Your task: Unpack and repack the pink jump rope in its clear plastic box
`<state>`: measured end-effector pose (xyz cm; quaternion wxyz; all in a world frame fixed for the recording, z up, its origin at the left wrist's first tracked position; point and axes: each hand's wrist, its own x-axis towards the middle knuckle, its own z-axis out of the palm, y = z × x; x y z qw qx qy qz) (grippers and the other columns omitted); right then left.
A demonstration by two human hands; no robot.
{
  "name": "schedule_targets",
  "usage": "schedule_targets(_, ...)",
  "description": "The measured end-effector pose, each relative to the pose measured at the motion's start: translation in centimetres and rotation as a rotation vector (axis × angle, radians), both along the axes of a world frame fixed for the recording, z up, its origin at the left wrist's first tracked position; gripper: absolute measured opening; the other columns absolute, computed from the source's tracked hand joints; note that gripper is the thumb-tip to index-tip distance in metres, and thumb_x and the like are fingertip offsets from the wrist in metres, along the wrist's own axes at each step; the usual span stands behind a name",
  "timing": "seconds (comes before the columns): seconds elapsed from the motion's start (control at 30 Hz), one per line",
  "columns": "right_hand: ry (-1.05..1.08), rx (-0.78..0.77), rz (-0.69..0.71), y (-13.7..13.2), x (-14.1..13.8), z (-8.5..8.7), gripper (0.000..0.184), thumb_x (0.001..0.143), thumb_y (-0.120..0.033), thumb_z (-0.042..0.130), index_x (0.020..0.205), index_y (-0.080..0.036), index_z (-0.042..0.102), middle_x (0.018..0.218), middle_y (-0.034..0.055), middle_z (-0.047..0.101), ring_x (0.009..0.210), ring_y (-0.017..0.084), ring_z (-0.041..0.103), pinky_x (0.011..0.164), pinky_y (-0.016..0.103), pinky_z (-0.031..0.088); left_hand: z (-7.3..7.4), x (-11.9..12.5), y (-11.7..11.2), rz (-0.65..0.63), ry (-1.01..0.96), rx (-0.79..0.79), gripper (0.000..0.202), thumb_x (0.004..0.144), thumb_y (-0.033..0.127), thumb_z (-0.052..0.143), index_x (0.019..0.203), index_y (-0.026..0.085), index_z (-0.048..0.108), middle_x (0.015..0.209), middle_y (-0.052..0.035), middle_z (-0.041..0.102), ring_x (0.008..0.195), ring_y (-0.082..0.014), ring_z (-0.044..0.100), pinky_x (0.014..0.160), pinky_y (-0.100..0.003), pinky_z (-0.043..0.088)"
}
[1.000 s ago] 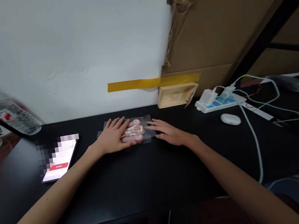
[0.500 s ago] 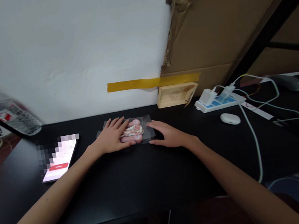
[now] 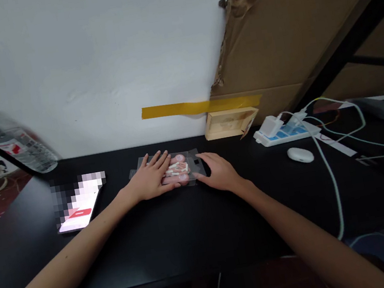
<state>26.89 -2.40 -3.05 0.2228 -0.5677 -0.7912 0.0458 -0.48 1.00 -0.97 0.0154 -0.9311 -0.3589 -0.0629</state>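
Note:
A clear plastic packet [image 3: 183, 167] with pink and white pieces inside lies flat near the back of the black desk [image 3: 178, 235]. My left hand [image 3: 153, 179] rests flat on the packet's left half, fingers stretched out. My right hand [image 3: 219, 173] is at the packet's right edge, its thumb and fingers curled onto the plastic flap there.
A lit phone [image 3: 79, 207] lies at the left, a water bottle [image 3: 15, 142] behind it. A small wooden box [image 3: 229, 122] stands against the wall. A power strip [image 3: 285, 130] with white cables, and a white earbud case [image 3: 300, 154], occupy the right side.
My right hand has slid left from beside the packet onto its right edge and its fingers have curled. My left hand has stayed pressed on the packet.

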Motion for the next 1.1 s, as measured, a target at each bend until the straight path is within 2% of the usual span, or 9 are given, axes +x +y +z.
schedule_targets(0.13, 0.098, 0.052, -0.043, 0.5, 1.5, 0.5, 0.052, 0.092, -0.04, 0.049, 0.139, -0.017, 0.052, 0.141, 0.0154, 0.058, 0.132, 0.033, 0.053, 0.112, 0.054, 0.042, 0.0, 0.2, 0.0, 0.028, 0.011, -0.004, 0.093, 0.092, 0.08, 0.027, 0.159, 0.015, 0.023, 0.163, -0.0149, 0.023, 0.152, -0.0354, 0.018, 0.12, -0.057, 0.013)
schedule_targets(0.23, 0.233, 0.119, 0.037, 0.6, 2.1, 0.9, 0.049, 0.1, -0.041, 0.038, 0.144, -0.02, 0.048, 0.147, 0.0129, 0.053, 0.138, 0.029, 0.048, 0.116, 0.053, 0.037, 0.1, 0.3, -0.1, 0.05, 0.02, 0.003, 0.094, 0.092, 0.08, 0.026, 0.159, 0.013, 0.024, 0.163, -0.0152, 0.023, 0.152, -0.0356, 0.018, 0.12, -0.058, 0.013)
schedule_targets(0.3, 0.262, 0.125, 0.104, 0.5, 1.9, 1.0, 0.051, 0.102, -0.043, 0.037, 0.147, -0.02, 0.045, 0.153, 0.0122, 0.047, 0.142, 0.026, 0.043, 0.119, 0.051, 0.034, 0.1, 0.3, -0.1, 0.051, 0.016, 0.009, 0.093, 0.092, 0.079, 0.027, 0.159, 0.014, 0.025, 0.163, -0.0148, 0.025, 0.151, -0.0351, 0.019, 0.12, -0.057, 0.013)
schedule_targets(0.43, 0.145, 0.04, 0.209, 0.3, 1.3, 0.6, 0.055, 0.1, -0.048, 0.043, 0.149, -0.022, 0.046, 0.156, 0.011, 0.045, 0.148, 0.027, 0.035, 0.12, 0.053, 0.032, 0.1, 0.3, -0.1, 0.041, -0.005, 0.019, 0.092, 0.092, 0.08, 0.03, 0.159, 0.016, 0.025, 0.163, -0.0143, 0.027, 0.151, -0.0347, 0.021, 0.12, -0.056, 0.015)
schedule_targets(0.57, 0.045, -0.063, 0.267, 0.4, 1.2, -0.5, 0.06, 0.101, -0.053, 0.038, 0.154, -0.023, 0.04, 0.158, 0.009, 0.041, 0.15, 0.029, 0.03, 0.12, 0.056, 0.031, 0.0, 0.3, -0.2, 0.038, -0.018, 0.022, 0.093, 0.092, 0.08, 0.03, 0.158, 0.015, 0.026, 0.162, -0.015, 0.028, 0.151, -0.0352, 0.022, 0.119, -0.057, 0.016)
schedule_targets(0.77, -0.063, -0.071, 0.279, 0.7, 1.1, -1.3, 0.066, 0.103, -0.059, 0.027, 0.156, -0.02, 0.036, 0.162, 0.0104, 0.034, 0.151, 0.03, 0.026, 0.121, 0.056, 0.027, 0.0, 0.4, -0.3, 0.05, -0.03, 0.022, 0.091, 0.092, 0.079, 0.032, 0.157, 0.015, 0.029, 0.162, -0.0164, 0.028, 0.15, -0.0383, 0.021, 0.119, -0.058, 0.017)
schedule_targets(0.87, -0.082, -0.074, 0.275, 0.7, 1.1, -1.4, 0.067, 0.103, -0.059, 0.023, 0.156, -0.02, 0.035, 0.162, 0.011, 0.034, 0.151, 0.03, 0.025, 0.122, 0.055, 0.026, 0.0, 0.4, -0.3, 0.093, -0.023, 0.034, 0.098, 0.087, 0.082, 0.037, 0.155, 0.012, 0.031, 0.162, -0.0219, 0.025, 0.15, -0.0442, 0.016, 0.118, -0.06, 0.017)
schedule_targets(0.97, -0.08, -0.083, 0.274, 0.6, 1.1, -1.4, 0.067, 0.103, -0.06, 0.023, 0.156, -0.021, 0.035, 0.162, 0.0106, 0.034, 0.152, 0.03, 0.025, 0.122, 0.056, 0.026, 0.0, 0.4, -0.2, 0.091, -0.013, 0.045, 0.098, 0.086, 0.083, 0.04, 0.153, 0.011, 0.033, 0.156, -0.0256, 0.033, 0.146, -0.0457, 0.027, 0.116, -0.062, 0.019)
schedule_targets(1.1, -0.049, -0.117, 0.229, 0.5, 1.2, -1.1, 0.074, 0.101, -0.064, 0.024, 0.156, -0.015, 0.034, 0.162, 0.014, 0.033, 0.152, 0.03, 0.024, 0.123, 0.053, 0.024, 0.1, 0.3, 0.0, 0.048, -0.054, 0.068, 0.09, 0.087, 0.081, 0.041, 0.149, 0.016, 0.039, 0.145, -0.0221, 0.046, 0.136, -0.0412, 0.041, 0.114, -0.06, 0.025)
